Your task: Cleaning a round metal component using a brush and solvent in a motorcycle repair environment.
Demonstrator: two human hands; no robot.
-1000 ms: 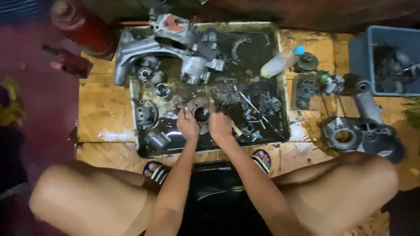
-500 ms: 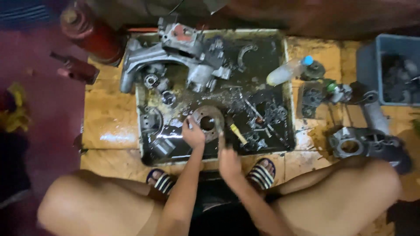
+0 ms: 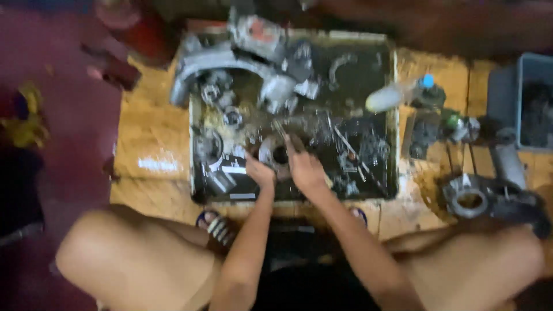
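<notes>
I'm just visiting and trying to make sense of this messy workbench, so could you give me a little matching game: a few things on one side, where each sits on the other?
Things:
1. round metal ring part
2. pale plastic bottle with a blue cap
3. grey bin
4. striped sandal

Places:
A. at the far right edge of the wooden board
B. between both hands, in the dark tray
C. just right of the tray, lying on its side
D. below the tray, on the person's foot

Pairs: 1-B, 2-C, 3-A, 4-D

Ring part [image 3: 275,155] in tray [image 3: 391,121], bottle [image 3: 397,95] right of tray.
</notes>
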